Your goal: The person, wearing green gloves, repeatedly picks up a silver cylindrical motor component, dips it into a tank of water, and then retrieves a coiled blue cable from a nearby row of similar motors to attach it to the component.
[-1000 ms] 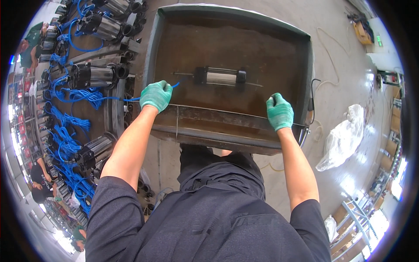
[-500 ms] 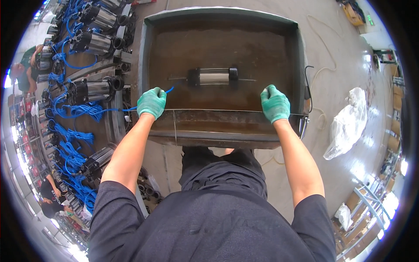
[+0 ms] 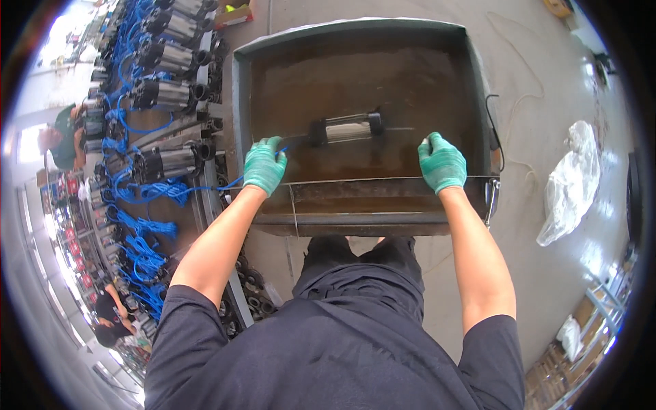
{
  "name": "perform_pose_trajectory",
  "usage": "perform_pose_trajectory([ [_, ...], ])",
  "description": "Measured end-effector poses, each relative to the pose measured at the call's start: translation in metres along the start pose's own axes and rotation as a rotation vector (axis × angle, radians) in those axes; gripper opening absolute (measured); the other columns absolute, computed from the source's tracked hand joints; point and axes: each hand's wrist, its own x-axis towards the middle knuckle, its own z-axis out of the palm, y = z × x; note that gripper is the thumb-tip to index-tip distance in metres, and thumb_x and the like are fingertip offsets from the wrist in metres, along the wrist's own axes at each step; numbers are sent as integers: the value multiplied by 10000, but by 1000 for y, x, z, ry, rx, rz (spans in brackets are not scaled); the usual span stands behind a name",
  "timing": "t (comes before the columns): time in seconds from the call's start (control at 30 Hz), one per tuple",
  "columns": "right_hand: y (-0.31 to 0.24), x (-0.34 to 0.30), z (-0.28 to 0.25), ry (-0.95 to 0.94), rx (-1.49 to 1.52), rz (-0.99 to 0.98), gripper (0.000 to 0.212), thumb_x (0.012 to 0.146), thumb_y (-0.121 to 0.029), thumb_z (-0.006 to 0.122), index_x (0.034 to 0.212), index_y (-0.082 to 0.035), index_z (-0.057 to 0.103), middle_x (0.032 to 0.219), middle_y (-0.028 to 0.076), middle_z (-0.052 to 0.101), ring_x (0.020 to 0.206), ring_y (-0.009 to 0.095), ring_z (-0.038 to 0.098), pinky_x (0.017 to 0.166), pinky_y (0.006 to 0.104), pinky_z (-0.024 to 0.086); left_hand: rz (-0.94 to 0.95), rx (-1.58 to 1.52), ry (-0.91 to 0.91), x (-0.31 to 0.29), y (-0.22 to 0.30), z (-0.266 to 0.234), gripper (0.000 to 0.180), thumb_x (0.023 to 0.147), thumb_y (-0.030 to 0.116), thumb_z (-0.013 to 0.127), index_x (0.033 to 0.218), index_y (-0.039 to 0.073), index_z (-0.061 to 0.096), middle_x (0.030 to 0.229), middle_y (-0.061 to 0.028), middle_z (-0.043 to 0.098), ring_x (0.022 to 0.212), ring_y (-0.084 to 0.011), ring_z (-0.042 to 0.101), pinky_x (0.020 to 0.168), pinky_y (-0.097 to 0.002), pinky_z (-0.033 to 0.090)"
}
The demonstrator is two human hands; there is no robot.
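A water-filled metal tank stands in front of me. In its brown water lies a silver motor-like cylinder with black ends and a thin rod at its right, slightly tilted. My left hand, in a green glove, is closed around a blue cable by the tank's left wall; a short piece shows beyond the fingers. My right hand, also green-gloved, hangs over the near right part with fingers curled; what they hold, if anything, is hidden. Both hands are apart from the cylinder.
Rows of silver and black pumps with coiled blue cables line the left. Black rings lie below them. A clear plastic bag is on the floor at right. Two people stand at the far left, one in a green shirt.
The cylinder has tilted, its right end now farther from me. My left hand has turned and come nearer to the cylinder with the cable. The whole view has shifted a little.
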Motion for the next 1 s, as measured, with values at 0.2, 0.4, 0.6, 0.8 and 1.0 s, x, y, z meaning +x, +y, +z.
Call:
perform_pose_trajectory([
  [0.2, 5, 2, 3, -18, 37, 15, 264, 987, -327, 526, 997, -99, 659, 946, 164, 729, 846, 388, 703, 756, 506, 561, 110, -384, -153, 59, 94, 17, 333, 902, 209, 672, 1170, 13, 639, 1106, -200, 698, 1061, -346, 672, 923, -417, 525],
  [0.4, 6, 3, 4, -15, 55, 67, 238, 979, -314, 536, 978, -104, 648, 912, 142, 721, 835, 363, 710, 754, 484, 573, -228, -659, -580, 122, 178, 49, 276, 982, 261, 635, 1181, 71, 615, 995, -100, 681, 840, -227, 652, 726, -342, 546],
  [0.6, 11, 1, 8, 11, 97, 29, 227, 973, -298, 541, 970, -100, 652, 887, 141, 720, 812, 349, 718, 729, 472, 579, -587, -1050, -723, 126, 199, 63, 217, 990, 248, 653, 1136, 104, 583, 932, -58, 637, 748, -163, 629, 610, -313, 561],
  [0.8, 10, 1, 7, 19, 117, 16, 223, 982, -294, 548, 986, -100, 659, 872, 143, 717, 805, 340, 722, 710, 462, 582, -470, -943, -608, 99, 184, 56, 263, 948, 146, 722, 1113, 39, 547, 894, -78, 619, 636, -164, 610, 525, -325, 555],
  [1.0, 12, 0, 4, 0, 114, 26, 225, 984, -296, 550, 987, -99, 657, 867, 141, 717, 802, 335, 723, 707, 460, 583, -364, -956, -515, 75, 163, 58, 190, 941, 108, 722, 955, 38, 546, 816, -53, 586, 592, -149, 581, 504, -321, 545],
])
